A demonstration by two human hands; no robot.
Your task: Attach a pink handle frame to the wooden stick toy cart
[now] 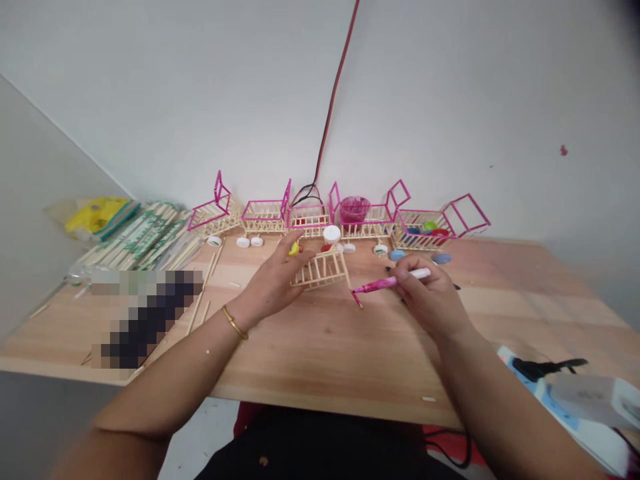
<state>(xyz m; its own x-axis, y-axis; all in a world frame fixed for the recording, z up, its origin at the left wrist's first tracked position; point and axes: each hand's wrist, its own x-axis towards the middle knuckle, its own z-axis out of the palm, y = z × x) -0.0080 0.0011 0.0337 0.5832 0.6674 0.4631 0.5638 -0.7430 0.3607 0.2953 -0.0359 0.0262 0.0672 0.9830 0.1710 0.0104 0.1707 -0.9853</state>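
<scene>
My left hand grips a small cart of bare wooden sticks by its left end, tilted above the table. A white round cap is at its upper side. At the cart's right end, a stick frame is partly coloured magenta. My right hand is closed round a white and magenta marker, whose tip touches or nearly touches that frame. Behind stands a row of similar carts with magenta rims, among them the right-hand one holding coloured caps.
Packs of wooden sticks and a yellow bag lie at the back left, loose sticks nearer. A magenta-stained cup stands among the carts. A power strip with plugs is at the right edge.
</scene>
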